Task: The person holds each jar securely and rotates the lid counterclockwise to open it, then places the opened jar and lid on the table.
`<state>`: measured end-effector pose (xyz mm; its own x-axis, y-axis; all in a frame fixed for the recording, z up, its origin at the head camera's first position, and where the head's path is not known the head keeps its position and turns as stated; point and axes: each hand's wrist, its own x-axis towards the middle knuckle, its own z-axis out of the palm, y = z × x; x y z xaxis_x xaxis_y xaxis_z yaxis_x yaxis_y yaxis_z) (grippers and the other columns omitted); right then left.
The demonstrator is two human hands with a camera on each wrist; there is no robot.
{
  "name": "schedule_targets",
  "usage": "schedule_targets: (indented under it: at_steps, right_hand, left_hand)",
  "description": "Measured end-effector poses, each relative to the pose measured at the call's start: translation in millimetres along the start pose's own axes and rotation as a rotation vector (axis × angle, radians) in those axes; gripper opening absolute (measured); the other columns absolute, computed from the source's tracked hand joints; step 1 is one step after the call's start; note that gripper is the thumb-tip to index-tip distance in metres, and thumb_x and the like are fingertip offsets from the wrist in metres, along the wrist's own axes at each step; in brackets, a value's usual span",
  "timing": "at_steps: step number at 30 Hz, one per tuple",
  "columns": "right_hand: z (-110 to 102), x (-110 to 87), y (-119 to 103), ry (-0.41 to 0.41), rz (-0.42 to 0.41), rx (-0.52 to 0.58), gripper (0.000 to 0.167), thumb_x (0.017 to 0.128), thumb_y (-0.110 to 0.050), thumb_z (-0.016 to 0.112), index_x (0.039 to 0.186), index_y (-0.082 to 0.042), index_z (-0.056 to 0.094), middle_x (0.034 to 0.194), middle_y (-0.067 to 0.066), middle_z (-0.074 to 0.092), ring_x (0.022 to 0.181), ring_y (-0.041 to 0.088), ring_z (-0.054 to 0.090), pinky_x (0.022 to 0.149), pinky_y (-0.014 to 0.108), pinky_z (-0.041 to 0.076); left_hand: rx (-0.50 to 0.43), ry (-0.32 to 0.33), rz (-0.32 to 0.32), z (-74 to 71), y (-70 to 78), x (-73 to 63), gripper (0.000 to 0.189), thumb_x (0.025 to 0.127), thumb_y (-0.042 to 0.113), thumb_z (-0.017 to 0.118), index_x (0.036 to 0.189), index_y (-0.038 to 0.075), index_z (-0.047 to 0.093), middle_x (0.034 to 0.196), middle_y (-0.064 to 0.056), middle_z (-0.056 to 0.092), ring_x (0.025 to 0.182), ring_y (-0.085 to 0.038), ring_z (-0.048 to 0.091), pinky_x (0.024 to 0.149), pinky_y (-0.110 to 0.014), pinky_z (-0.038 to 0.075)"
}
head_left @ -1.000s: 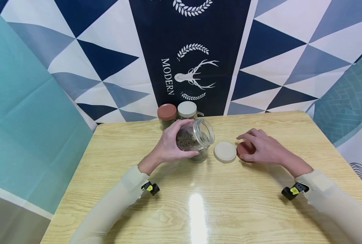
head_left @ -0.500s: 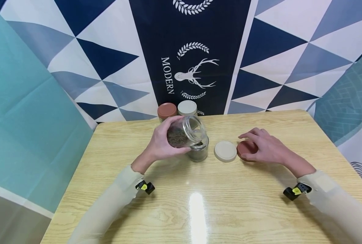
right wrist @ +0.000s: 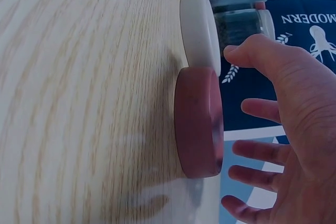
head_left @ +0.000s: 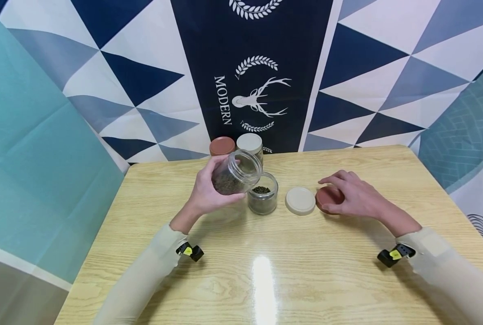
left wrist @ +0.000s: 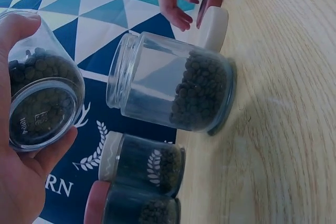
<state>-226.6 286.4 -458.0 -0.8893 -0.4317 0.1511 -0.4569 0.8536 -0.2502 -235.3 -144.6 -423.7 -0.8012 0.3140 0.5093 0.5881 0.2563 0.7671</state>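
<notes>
My left hand [head_left: 205,188] grips an open glass jar [left wrist: 47,77] that lies tilted in the air, its mouth facing right and dark bean-like pieces inside. Just below and right of it stands a second open glass jar [head_left: 262,205], upright on the table and part filled with the same dark pieces. To the right a cream lid [head_left: 300,201] and a reddish-brown lid [right wrist: 197,121] lie side by side. Over the reddish-brown lid hovers my right hand [head_left: 357,194], fingers loosely bent; the right wrist view shows a gap between its fingers and the lid.
Behind the held jar, against the patterned backdrop, stand two closed jars, one with a red lid [head_left: 222,146] and one with a white lid [head_left: 250,142]. The wooden table [head_left: 208,280] runs toward me, with a teal cloth [head_left: 25,171] along its left side.
The left hand has moved left with its jar and tipped it back a little, from over the standing jar to its upper left. The right hand has hardly moved.
</notes>
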Motion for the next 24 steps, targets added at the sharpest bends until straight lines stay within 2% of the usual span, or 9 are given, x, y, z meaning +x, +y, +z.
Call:
schedule_targets:
  at_steps: [5, 9, 14, 17, 19, 21, 24]
  right_hand:
    - [1, 0.3, -1, -0.003, 0.007, 0.012, 0.066, 0.087, -0.041, 0.093, 0.144, -0.014, 0.074, 0.132, 0.020, 0.071, 0.114, 0.036, 0.064, 0.080, 0.048, 0.057]
    - [2, 0.4, -1, -0.003, 0.005, 0.018, 0.065, 0.087, -0.040, 0.093, 0.144, -0.014, 0.074, 0.132, 0.021, 0.071, 0.113, 0.036, 0.063, 0.079, 0.045, 0.056]
    - [3, 0.3, -2, -0.003, 0.008, 0.021, 0.064, 0.087, -0.039, 0.092, 0.143, -0.014, 0.074, 0.132, 0.021, 0.071, 0.113, 0.036, 0.063, 0.079, 0.044, 0.056]
    - [4, 0.1, -2, -0.010, 0.009, 0.022, 0.064, 0.088, -0.039, 0.092, 0.144, -0.014, 0.074, 0.133, 0.020, 0.071, 0.113, 0.035, 0.063, 0.078, 0.043, 0.055]
    - [5, 0.3, -3, -0.015, 0.010, 0.026, 0.064, 0.088, -0.039, 0.091, 0.144, -0.015, 0.074, 0.134, 0.020, 0.070, 0.111, 0.035, 0.063, 0.077, 0.042, 0.054]
    - [5, 0.5, -3, -0.019, 0.010, 0.030, 0.064, 0.088, -0.039, 0.091, 0.144, -0.015, 0.074, 0.134, 0.020, 0.070, 0.111, 0.034, 0.063, 0.076, 0.041, 0.053]
    - [6, 1.0, -4, -0.020, 0.010, 0.032, 0.065, 0.088, -0.040, 0.091, 0.145, -0.015, 0.074, 0.134, 0.020, 0.071, 0.111, 0.034, 0.063, 0.076, 0.040, 0.053]
  left_hand:
    - [-0.025, -0.002, -0.007, -1.7, -2.8, -1.6, 0.093, 0.071, 0.007, 0.099, 0.150, -0.003, 0.051, 0.147, -0.023, 0.071, 0.140, -0.039, 0.067, 0.122, -0.026, 0.046]
    - [-0.097, -0.001, 0.007, -2.7, -6.0, -2.3, 0.093, 0.072, 0.008, 0.094, 0.150, -0.005, 0.046, 0.145, -0.029, 0.070, 0.136, -0.037, 0.068, 0.123, -0.023, 0.045]
    - [-0.160, 0.012, 0.036, -4.0, -11.5, -3.5, 0.092, 0.074, 0.018, 0.091, 0.149, -0.008, 0.046, 0.142, -0.034, 0.069, 0.132, -0.013, 0.069, 0.122, -0.021, 0.046]
    - [-0.164, 0.017, 0.041, -4.5, -13.7, -4.2, 0.098, 0.078, 0.040, 0.095, 0.149, -0.008, 0.048, 0.139, -0.035, 0.071, 0.131, 0.000, 0.065, 0.121, -0.020, 0.045]
    - [-0.166, 0.015, 0.041, -4.5, -14.7, -4.5, 0.105, 0.079, 0.056, 0.094, 0.148, -0.008, 0.048, 0.138, -0.035, 0.072, 0.131, 0.003, 0.065, 0.120, -0.019, 0.046]
    - [-0.167, 0.015, 0.039, -4.5, -16.0, -4.6, 0.110, 0.079, 0.064, 0.093, 0.148, -0.009, 0.048, 0.137, -0.036, 0.072, 0.130, 0.004, 0.065, 0.120, -0.019, 0.046]
    - [-0.172, 0.023, 0.027, -4.5, -17.5, -4.8, 0.107, 0.078, 0.056, 0.094, 0.148, -0.010, 0.048, 0.138, -0.036, 0.071, 0.129, 0.002, 0.065, 0.119, -0.019, 0.047]
